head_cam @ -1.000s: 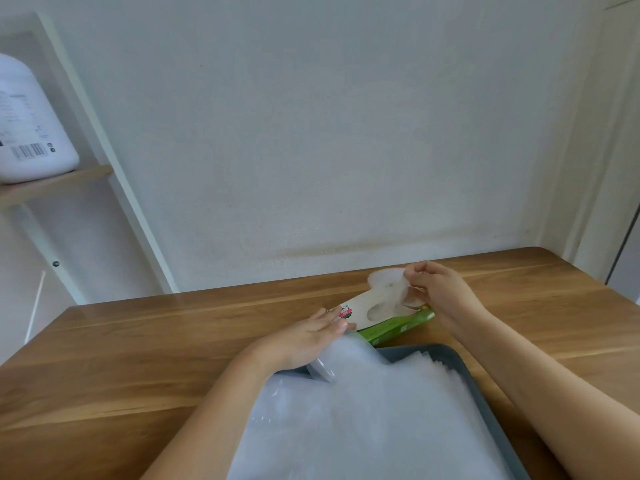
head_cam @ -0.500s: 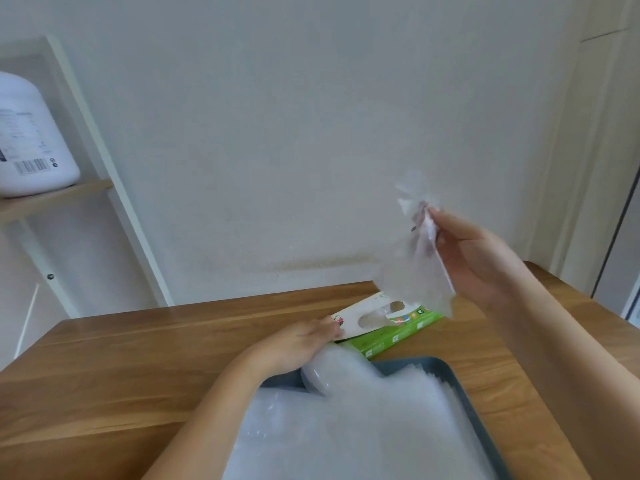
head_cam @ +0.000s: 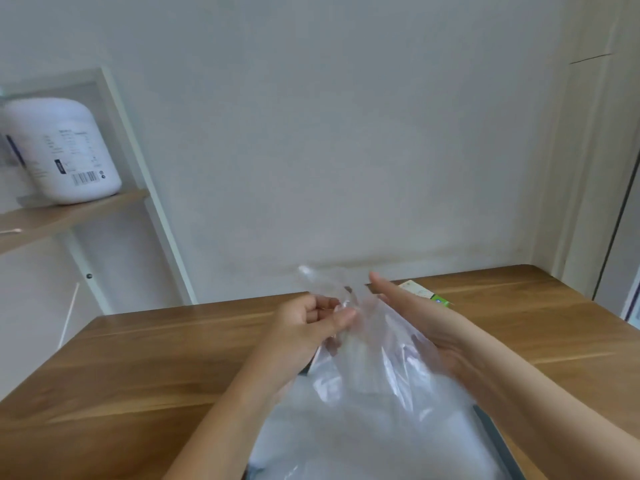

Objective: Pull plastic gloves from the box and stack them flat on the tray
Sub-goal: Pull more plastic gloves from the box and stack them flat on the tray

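Spreading 1 glove (head_cam: 375, 344) above the tray (head_cam: 495, 441)

The glove hangs in the air, pinched near its top by the left hand (head_cam: 308, 323). The right hand (head_cam: 415, 317) lies flat against it, fingers straight. The tray already carries a thick stack (head_cam: 346, 445). The box (head_cam: 427, 295) sits behind, its remaining contents not visible.

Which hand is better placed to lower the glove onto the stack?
Left, probably: the left hand pinches the glove above the tray; the right hand lies flat against it, fingers straight.
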Demonstrator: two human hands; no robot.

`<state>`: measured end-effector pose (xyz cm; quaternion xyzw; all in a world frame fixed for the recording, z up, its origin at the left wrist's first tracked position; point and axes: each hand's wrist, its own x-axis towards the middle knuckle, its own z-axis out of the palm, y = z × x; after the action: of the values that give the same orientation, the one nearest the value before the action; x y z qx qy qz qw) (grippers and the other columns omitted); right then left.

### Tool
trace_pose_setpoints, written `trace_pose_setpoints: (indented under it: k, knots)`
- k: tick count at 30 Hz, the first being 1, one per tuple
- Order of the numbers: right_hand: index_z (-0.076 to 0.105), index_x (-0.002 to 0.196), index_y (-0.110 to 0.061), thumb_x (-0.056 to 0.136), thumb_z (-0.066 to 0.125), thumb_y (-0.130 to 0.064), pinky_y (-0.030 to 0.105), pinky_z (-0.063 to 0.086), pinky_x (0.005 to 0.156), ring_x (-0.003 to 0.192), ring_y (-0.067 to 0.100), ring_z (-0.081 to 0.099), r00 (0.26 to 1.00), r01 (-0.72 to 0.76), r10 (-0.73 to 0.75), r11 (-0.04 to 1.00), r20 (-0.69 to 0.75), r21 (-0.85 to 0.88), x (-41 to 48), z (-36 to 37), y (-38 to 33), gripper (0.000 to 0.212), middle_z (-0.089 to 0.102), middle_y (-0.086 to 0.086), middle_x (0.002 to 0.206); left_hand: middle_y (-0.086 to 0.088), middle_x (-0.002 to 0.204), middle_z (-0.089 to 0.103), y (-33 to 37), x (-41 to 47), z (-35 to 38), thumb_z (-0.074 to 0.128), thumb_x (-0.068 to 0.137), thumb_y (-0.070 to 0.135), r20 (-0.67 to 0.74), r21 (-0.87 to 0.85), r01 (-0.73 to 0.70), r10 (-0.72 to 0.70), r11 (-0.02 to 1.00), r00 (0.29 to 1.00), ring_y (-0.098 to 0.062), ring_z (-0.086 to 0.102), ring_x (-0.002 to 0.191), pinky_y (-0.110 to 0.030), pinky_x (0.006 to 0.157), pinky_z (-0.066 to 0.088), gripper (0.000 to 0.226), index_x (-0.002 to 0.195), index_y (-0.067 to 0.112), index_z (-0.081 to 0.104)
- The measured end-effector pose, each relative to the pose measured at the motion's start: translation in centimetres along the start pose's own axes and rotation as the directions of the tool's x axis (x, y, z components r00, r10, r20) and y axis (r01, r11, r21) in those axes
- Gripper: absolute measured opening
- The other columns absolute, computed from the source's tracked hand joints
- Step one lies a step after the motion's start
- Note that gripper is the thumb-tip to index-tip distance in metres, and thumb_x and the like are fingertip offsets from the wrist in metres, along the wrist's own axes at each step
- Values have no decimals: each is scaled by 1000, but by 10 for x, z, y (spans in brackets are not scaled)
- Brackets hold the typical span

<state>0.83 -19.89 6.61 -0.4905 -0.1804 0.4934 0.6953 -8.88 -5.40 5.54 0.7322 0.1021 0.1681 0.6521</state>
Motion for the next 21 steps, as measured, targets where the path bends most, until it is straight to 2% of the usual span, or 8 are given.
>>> trace_pose_setpoints:
  k: [5, 8, 11, 13, 15, 17, 19, 21]
  knots:
    - [64, 117, -12, 65, 81, -52, 35, 50, 97, 114, 28, 60, 976, 85, -69, 994, 208, -69, -23, -5, 20, 68, 63, 11, 123, -4, 54, 55, -6, -13, -5, 67, 86, 15, -193, -182, -10, -25, 983, 981, -14, 51, 48, -26, 51, 40, 25, 62, 12, 57]
    - [60, 99, -2, 70, 80, -5, 28, 56, 84, 98, 25, 68, 983, 162, -159, 986, 88, -29, -30, -6, 25, 35, 66, 15, 102, -1, 57, 54, -6, -15, -9, 64, 88, 16, -227, -265, -3, -59, 964, 972, -15, 51, 54, -28, 56, 40, 26, 65, 12, 55]
    - [60, 81, -1, 87, 60, 2, 20, 55, 72, 76, 15, 65, 912, 338, -393, 883, -117, -326, -36, 1, 20, 6, 66, 10, 79, -11, 74, 61, -16, -13, -14, 69, 86, 16, -202, -282, 47, -107, 958, 974, -22, 57, 66, -30, 64, 43, 13, 77, 8, 63]
    - [67, 83, -8, 91, 61, -8, 14, 48, 63, 62, 6, 60, 794, 334, -591, 617, -139, -713, -42, 7, 10, 10, 66, 0, 68, -8, 101, 68, -22, -10, -21, 69, 86, 18, -270, -264, 52, -126, 963, 955, -22, 64, 89, -30, 82, 48, 14, 99, 12, 65]
    - [69, 81, -21, 89, 62, -18, 9, 40, 55, 52, -2, 52, 752, 203, -659, 223, 6, -953, -53, 22, -6, 12, 61, -15, 57, 4, 122, 62, -19, -15, -27, 69, 87, 33, -343, -171, -20, -41, 985, 939, -12, 59, 113, -26, 97, 43, 40, 122, 20, 56]
    - [70, 81, -25, 86, 65, -25, 11, 38, 52, 54, -3, 51, 807, 90, -576, -95, 128, -991, -62, 44, -20, 7, 54, -23, 50, 14, 138, 51, -10, -25, -33, 68, 77, 59, -319, -51, -178, 152, 983, 935, 2, 48, 125, -14, 99, 38, 71, 137, 29, 46]
    - [69, 76, -21, 84, 67, -39, 17, 32, 47, 57, 6, 51, 870, 9, -464, -318, 164, -948, -65, 70, -30, 20, 54, -10, 54, 19, 143, 46, 1, -37, -33, 63, 69, 75, -193, 7, -349, 344, 937, 919, 9, 41, 129, -6, 101, 35, 88, 141, 30, 42]
    - [58, 63, -19, 82, 62, -55, 23, 28, 46, 55, 11, 47, 899, -33, -394, -495, 191, -868, -63, 93, -35, 41, 48, -4, 57, 18, 143, 47, 7, -47, -27, 61, 61, 83, -63, 51, -443, 446, 895, 893, 4, 36, 135, -14, 109, 32, 96, 139, 30, 43]
